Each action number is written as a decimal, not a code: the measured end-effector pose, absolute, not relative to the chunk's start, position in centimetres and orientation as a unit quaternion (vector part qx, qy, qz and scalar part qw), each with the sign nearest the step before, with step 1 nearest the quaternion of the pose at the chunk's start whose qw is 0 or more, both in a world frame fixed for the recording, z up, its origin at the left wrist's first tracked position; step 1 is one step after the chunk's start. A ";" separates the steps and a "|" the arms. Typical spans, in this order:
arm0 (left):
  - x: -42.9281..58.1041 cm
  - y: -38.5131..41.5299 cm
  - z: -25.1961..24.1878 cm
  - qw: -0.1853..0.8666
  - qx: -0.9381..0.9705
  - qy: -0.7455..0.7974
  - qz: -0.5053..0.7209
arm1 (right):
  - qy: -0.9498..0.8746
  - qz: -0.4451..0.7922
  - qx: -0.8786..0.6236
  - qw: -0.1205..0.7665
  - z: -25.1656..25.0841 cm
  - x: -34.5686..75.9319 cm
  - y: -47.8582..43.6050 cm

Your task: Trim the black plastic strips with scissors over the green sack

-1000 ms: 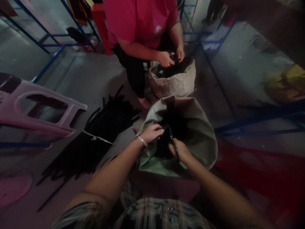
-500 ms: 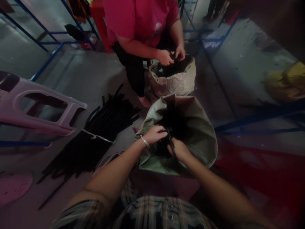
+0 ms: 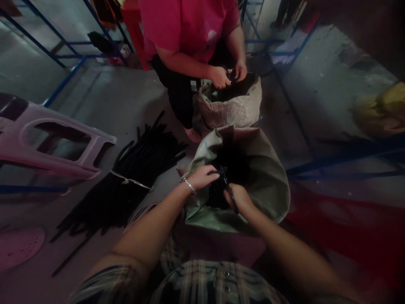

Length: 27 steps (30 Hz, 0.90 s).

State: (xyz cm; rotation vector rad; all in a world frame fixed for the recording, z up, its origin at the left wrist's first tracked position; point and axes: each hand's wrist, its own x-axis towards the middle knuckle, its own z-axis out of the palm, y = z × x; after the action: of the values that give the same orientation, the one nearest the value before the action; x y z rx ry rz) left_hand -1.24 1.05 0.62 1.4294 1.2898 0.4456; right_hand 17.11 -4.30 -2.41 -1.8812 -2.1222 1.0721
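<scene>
L hand (image 3: pixel 202 177) & R hand (image 3: pixel 238 199) both closed, narrow grip on black tubing (image 3: pixel 230 194) just inside mouth of green woven sack (image 3: pixel 265 181), tied black tube bundle (image 3: pixel 148 158) on floor (image 3: pixel 120 93) alongside, co-worker's hands (image 3: pixel 226 74) working in 2nd sack (image 3: pixel 230 107) just ahead.

Readable text: none | pink T-shirt (image 3: pixel 190 29): a pale mark on the front, too blurred to read as lettering | green woven sack (image 3: pixel 268 190): no legible print in the dim light
</scene>
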 end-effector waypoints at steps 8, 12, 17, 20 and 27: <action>-1.3 1.2 0.6 0.548 0.598 0.555 0.185 | -0.683 0.379 -0.619 0.076 -2.9 17.1 -4.4; -1.2 1.3 0.7 0.581 0.562 0.555 0.195 | -0.676 0.383 -0.622 0.090 -3.1 17.1 -4.4; -1.1 1.3 1.0 0.619 0.517 0.554 0.205 | -0.667 0.385 -0.630 0.101 -3.5 17.2 -4.4; -1.1 1.3 1.2 0.630 0.507 0.550 0.210 | -0.662 0.393 -0.629 0.110 -3.3 17.2 -4.4; -1.1 1.3 1.3 0.646 0.491 0.545 0.211 | -0.618 0.438 -0.638 0.138 -2.8 17.2 -4.4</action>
State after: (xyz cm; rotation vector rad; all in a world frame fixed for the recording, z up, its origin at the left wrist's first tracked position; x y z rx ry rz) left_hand -1.13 1.34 1.35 1.1166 1.2407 0.4804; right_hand 17.16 -4.44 -2.77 -1.8469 -1.7878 1.2668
